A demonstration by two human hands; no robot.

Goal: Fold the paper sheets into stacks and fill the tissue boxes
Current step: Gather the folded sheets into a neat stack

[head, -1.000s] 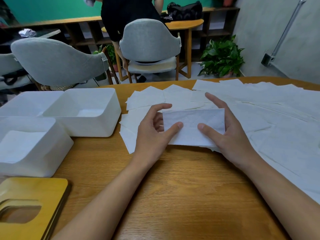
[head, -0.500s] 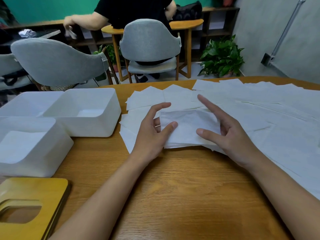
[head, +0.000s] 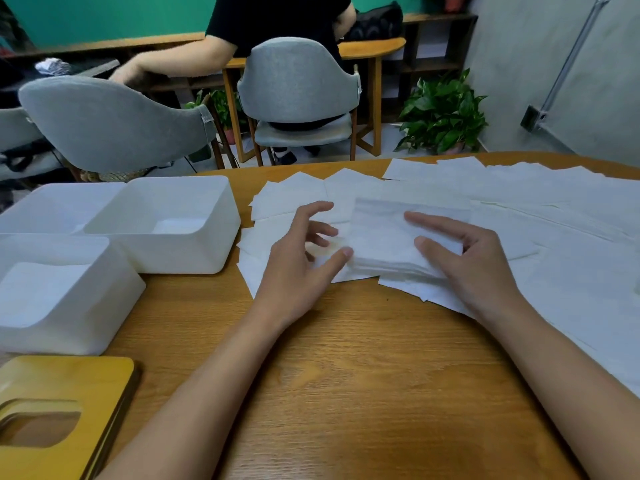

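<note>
Wooden worktop (head: 346, 375), loose paper sheets (head: 554, 237) spread over its right half in more overlapping layers than I can count, and one folded stack (head: 388, 244) lying on them, square between the two hands. Its long axis runs left to right. The right hand (head: 478, 268) covers the right end, thumb and forefinger stretched flat on top, pressing rather than pinching (the other fingers curl at the far edge, and I can't see whether they hook under). The left hand (head: 298, 268) grips nothing: fingers loosely bent above the sheets, only the thumb tip touching the stack's near left corner. Now the boxes, three of them, all white and lidless, all off to the left: the nearest tissue box (head: 166, 230) just beyond the left hand, a second box (head: 52, 296) nearer the worktop's edge, a third box (head: 52, 206) behind. So the carry goes leftward, I'd judge, with the left hand the closer one. Wooden lids (head: 62, 410) wait bottom left, their number unclear.
</note>
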